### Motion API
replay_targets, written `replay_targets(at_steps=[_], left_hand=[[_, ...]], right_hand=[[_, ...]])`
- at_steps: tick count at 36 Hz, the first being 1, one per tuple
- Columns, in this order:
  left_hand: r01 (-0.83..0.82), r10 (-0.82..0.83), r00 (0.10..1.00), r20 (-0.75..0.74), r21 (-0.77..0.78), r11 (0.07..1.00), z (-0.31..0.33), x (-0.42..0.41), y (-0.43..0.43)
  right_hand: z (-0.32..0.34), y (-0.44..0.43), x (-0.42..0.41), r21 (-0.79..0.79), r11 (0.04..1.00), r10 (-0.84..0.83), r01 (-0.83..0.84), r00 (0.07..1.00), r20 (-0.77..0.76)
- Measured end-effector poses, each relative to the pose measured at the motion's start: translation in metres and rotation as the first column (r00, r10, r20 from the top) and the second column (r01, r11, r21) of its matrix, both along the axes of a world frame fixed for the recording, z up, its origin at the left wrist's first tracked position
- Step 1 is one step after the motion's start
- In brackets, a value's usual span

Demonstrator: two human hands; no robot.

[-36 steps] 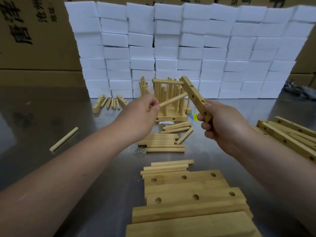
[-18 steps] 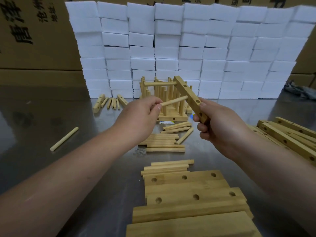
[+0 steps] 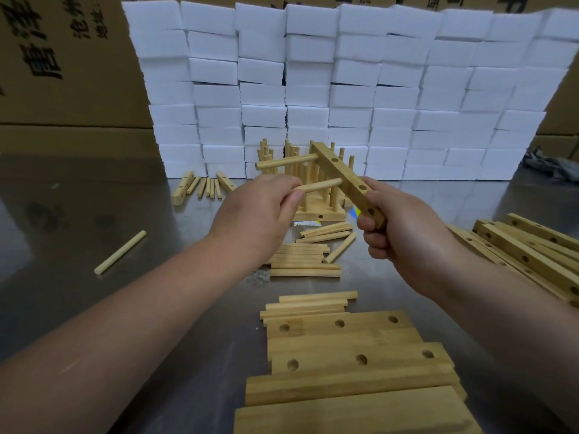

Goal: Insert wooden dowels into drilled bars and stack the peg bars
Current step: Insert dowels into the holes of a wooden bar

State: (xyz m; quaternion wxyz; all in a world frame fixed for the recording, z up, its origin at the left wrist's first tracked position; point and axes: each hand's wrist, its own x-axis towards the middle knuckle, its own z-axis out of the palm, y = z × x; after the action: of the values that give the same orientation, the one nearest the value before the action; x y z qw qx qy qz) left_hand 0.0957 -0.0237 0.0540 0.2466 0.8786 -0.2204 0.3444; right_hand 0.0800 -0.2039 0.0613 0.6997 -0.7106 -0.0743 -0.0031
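Note:
My right hand (image 3: 404, 233) grips the near end of a drilled wooden bar (image 3: 343, 175), held tilted above the table. One dowel (image 3: 285, 161) sticks out of the bar's far end, pointing left. My left hand (image 3: 260, 214) pinches a second dowel (image 3: 319, 185) whose tip meets the bar's left side near the middle. Behind the hands stands a stack of finished peg bars (image 3: 316, 211) with upright dowels. Loose dowels (image 3: 305, 261) lie on the metal table below my hands.
Wide drilled boards (image 3: 347, 349) lie at the near edge. More drilled bars (image 3: 529, 252) are piled at the right. A single dowel (image 3: 120, 252) rests at the left. A few bars and dowels (image 3: 203, 187) lie before the white foam-block wall (image 3: 344, 89).
Both hands moved closer together. The bar shifted left and the second dowel's tip reached the bar's side, where before it was short of it.

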Motion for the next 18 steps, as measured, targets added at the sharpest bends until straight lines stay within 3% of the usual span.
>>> replay_targets(at_steps=[10,18], left_hand=[[0.056,-0.095,0.978,-0.185,-0.206,0.977,-0.005,0.003,-0.003],[-0.029,-0.202,0.875,-0.44,-0.465,0.885,-0.008,0.007,-0.012]], right_hand=[[-0.007,-0.001,0.0,-0.114,0.991,-0.058,0.068,0.995,0.087],[-0.005,0.002,-0.005,-0.161,0.979,-0.09,0.126,0.973,0.211]])
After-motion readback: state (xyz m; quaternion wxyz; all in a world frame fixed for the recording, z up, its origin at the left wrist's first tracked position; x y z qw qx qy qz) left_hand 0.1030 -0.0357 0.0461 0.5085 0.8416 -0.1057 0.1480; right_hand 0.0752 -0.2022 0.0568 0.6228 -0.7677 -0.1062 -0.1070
